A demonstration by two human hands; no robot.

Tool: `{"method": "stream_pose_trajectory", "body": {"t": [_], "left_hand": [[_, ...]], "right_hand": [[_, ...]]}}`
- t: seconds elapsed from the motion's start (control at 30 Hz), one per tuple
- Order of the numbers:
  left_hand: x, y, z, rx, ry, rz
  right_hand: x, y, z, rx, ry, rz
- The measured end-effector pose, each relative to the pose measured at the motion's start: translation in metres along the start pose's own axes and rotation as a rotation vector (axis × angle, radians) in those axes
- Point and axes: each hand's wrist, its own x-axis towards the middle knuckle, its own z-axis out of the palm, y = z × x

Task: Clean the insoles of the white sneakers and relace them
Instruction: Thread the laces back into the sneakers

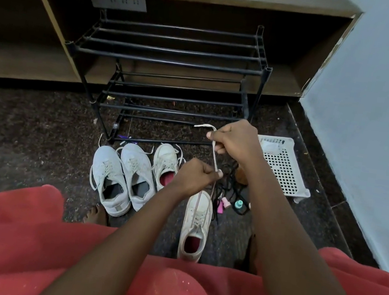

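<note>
Now fingers of our left hand (195,177) and right hand (237,141) clamp lace (214,156), taut above sneaker (196,225); yank too hard and sneaker tips or lace slips out.

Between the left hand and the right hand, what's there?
In the head view, a straight stretch of white lace runs from the right hand down to the left hand; both grip it. It continues into the near sneaker.
</note>
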Motion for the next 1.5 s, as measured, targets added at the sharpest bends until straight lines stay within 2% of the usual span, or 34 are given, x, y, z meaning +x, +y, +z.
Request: {"method": "stream_pose_trajectory", "body": {"t": [0.1,0.23,0.43,0.63,0.73,0.83,0.93,1.0,1.07,1.13,1.2,1.33,1.4,1.5], "left_hand": [[0.006,-0.004,-0.002,0.019,0.067,0.017],[0.01,-0.009,-0.005,-0.1,0.11,-0.015],[0.014,-0.015,-0.007,-0.148,0.11,-0.025],[0.019,-0.019,-0.004,-0.235,0.082,-0.017],[0.02,-0.017,-0.004,-0.226,0.117,-0.017],[0.021,-0.02,-0.003,-0.413,0.118,-0.066],[0.019,-0.026,-0.006,-0.474,0.069,-0.063],[0.017,-0.027,-0.008,-0.375,0.078,-0.041],[0.016,-0.026,-0.008,-0.087,0.124,0.03],[0.016,-0.024,-0.007,0.074,0.179,0.095],[0.015,-0.024,-0.004,0.093,0.228,0.142],[0.016,-0.036,-0.001,0.09,0.255,0.275],[0.014,-0.04,-0.001,0.12,0.244,0.352],[0.013,-0.041,0.0,-0.025,0.262,0.406]], "right_hand": [[0.009,0.015,0.008,0.081,-0.09,-0.011],[-0.002,0.045,0.021,0.147,-0.229,0.017],[-0.016,0.066,0.028,0.187,-0.141,-0.012],[-0.011,0.063,0.015,-0.105,-0.135,-0.04],[-0.013,0.061,0.014,-0.113,-0.122,-0.046],[-0.015,0.059,0.017,-0.064,-0.137,-0.044],[-0.014,0.057,0.02,-0.11,-0.09,-0.06],[-0.014,0.055,0.022,-0.291,-0.072,-0.098],[-0.014,0.051,0.024,-0.487,-0.162,-0.088],[-0.011,0.049,0.026,-0.547,-0.262,-0.029],[-0.01,0.05,0.027,-0.352,-0.341,0.076],[-0.008,0.067,0.028,0.284,-0.334,0.308],[-0.011,0.074,0.029,0.447,-0.319,0.376],[-0.012,0.08,0.031,0.558,-0.311,0.403]]}}
